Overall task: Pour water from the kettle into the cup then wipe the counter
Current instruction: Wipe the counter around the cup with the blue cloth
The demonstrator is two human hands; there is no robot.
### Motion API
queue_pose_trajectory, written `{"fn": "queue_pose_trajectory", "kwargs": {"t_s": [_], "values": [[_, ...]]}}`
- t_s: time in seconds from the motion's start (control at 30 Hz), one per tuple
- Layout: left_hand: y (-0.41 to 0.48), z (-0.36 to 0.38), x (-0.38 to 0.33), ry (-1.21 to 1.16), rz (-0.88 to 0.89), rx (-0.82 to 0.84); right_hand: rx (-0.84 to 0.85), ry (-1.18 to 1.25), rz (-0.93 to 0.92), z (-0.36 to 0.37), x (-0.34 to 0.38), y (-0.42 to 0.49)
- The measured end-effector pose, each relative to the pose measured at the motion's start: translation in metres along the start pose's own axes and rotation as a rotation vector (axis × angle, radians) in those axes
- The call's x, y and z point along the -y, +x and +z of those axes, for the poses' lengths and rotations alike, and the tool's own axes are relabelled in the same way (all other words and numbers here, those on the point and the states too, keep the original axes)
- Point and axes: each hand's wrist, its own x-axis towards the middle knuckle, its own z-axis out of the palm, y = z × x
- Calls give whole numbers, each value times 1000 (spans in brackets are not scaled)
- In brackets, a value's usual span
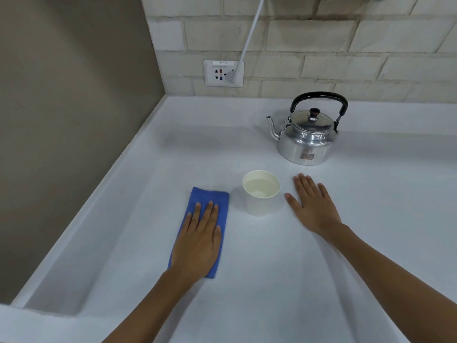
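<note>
Left hand [197, 240] flat on cloth [217, 198], cup [259, 204] beside

The pale grey counter [272, 268] lies bare across its whole near half, between and around both forearms. At mid-depth three things stand in a row: a folded blue cloth [210, 201] under the flat left hand [197, 241], a white paper cup [261, 194] holding water just beside the cloth's right edge, and the flat right hand [312, 206] near the cup's other side. Only narrow gaps flank the cup. Behind it, apart, a shiny metal kettle [306, 139] with a black arched handle blocks the right rear. The left rear is bare up to the beige side wall [61, 120] and a white wall socket [223, 73] with its cable.
</note>
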Motion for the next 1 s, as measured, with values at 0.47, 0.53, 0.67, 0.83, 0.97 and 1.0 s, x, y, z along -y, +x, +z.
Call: {"fn": "queue_pose_trajectory", "kwargs": {"t_s": [0.47,0.53,0.67,0.83,0.97,1.0], "values": [[-35,6,-57,103,361,22,13,-15,9,-1,1,1],[-35,4,-36,80,375,10,17,-9,8,-2,1,0],[-37,-1,11,55,258,-48,15,0,9,-3,2,-1],[-38,-1,-7,70,250,-34,-3,-3,18,-2,4,-1],[-38,8,-53,40,364,5,15,-5,10,-1,2,1],[-34,9,-66,29,380,27,24,4,8,-2,1,2]]}}
